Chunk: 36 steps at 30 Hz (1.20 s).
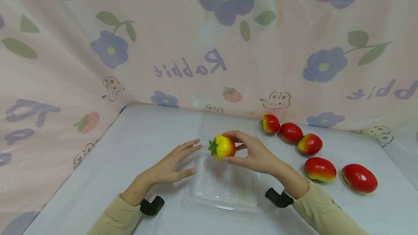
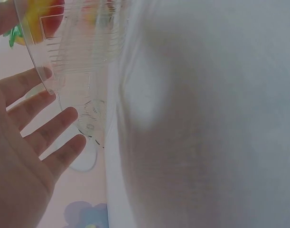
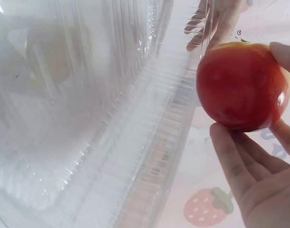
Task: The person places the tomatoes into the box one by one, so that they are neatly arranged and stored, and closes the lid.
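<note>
A glossy tomato (image 1: 223, 147), yellow at its green leafy top and red at the other end, is in my right hand (image 1: 253, 153). Thumb and fingers pinch it from opposite sides, and the right wrist view shows the red end of this tomato (image 3: 242, 88). It is held over a clear plastic container (image 1: 212, 204) with ribbed walls. My left hand (image 1: 171, 164) is beside the container's left edge, fingers spread and nothing held. In the left wrist view, the fingertips of the left hand (image 2: 26, 142) overlap the container's clear wall.
Several red and yellow-red tomatoes, among them a rear one (image 1: 270, 124) and a front one (image 1: 359, 178), lie in a slanting line right of the container. A printed cloth (image 1: 189, 28) hangs behind the white table (image 1: 156, 126). Black curved pieces (image 1: 152, 206) sit at both wrists.
</note>
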{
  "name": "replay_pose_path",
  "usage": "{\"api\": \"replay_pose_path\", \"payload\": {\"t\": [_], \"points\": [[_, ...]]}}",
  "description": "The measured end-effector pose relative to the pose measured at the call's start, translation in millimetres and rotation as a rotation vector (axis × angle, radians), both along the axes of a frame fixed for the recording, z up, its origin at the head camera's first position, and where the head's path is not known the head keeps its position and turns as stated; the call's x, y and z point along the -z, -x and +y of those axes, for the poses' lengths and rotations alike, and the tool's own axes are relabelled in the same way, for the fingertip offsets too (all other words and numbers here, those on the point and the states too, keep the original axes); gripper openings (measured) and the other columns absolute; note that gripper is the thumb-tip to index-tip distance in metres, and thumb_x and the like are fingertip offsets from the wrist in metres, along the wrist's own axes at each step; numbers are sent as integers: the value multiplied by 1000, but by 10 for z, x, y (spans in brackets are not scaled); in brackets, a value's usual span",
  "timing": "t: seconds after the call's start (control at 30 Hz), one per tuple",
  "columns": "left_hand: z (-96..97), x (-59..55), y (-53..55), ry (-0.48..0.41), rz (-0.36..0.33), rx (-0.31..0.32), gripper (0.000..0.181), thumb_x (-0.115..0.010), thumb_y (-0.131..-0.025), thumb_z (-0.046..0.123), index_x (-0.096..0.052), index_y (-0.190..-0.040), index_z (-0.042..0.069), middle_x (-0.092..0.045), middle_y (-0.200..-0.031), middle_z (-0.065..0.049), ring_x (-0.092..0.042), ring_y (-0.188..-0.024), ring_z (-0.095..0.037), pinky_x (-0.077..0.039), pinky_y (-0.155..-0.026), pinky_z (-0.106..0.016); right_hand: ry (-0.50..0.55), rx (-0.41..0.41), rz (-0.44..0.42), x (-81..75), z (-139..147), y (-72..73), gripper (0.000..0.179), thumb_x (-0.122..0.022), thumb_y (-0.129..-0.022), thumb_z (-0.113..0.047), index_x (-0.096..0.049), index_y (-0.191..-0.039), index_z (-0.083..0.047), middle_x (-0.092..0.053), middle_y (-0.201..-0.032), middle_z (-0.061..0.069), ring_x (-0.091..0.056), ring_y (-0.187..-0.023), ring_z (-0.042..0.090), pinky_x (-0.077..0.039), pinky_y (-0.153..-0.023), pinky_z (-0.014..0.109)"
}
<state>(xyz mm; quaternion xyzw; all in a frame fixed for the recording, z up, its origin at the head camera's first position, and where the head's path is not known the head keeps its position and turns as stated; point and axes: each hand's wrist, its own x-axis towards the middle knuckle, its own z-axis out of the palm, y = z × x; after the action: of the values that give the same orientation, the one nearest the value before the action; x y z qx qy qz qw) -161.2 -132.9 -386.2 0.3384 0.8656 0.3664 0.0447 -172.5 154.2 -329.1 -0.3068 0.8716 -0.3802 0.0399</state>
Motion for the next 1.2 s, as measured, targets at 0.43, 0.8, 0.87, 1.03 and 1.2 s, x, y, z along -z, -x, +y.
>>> {"api": "replay_pose_path", "payload": {"t": [0.43,0.8,0.87,1.03,1.2], "points": [[-6,28,17,-17,4,12,66,-64,-88,28,-38,-147,12,-24,-159,-9,-24,-144,-36,-24,-109,-67,-17,-46,-27,55,-89,24,59,-76,-81,-32,-51,-132,-16,-59,-129,-2,-57,-107,15,-53,-87,25],[6,28,10,-19,6,23,64,-63,-89,29,-39,-147,11,-24,-158,-10,-25,-142,-39,-25,-106,-70,-9,-50,-62,162,-146,45,60,-76,-81,-31,-51,-132,-13,-59,-129,1,-58,-109,18,-53,-87,22],[8,25,10,-17,4,20,65,-62,-89,29,-39,-147,12,-24,-158,-9,-25,-142,-39,-25,-106,-70,-4,-45,-66,174,-155,41,60,-77,-81,-30,-50,-132,-13,-58,-129,3,-59,-109,20,-55,-86,24],[9,27,13,-14,2,20,65,-62,-89,30,-39,-147,10,-24,-158,-10,-25,-142,-39,-24,-107,-70,-7,-38,-74,214,-180,33,59,-78,-80,-32,-53,-129,-13,-55,-120,5,-61,-107,23,-56,-82,25],[8,40,19,-27,4,34,65,-62,-89,30,-39,-146,9,-24,-158,-11,-25,-142,-39,-24,-107,-70,2,-61,-75,269,-195,49,52,-77,-81,-29,-56,-126,-11,-56,-116,5,-62,-105,24,-57,-82,26]]}}
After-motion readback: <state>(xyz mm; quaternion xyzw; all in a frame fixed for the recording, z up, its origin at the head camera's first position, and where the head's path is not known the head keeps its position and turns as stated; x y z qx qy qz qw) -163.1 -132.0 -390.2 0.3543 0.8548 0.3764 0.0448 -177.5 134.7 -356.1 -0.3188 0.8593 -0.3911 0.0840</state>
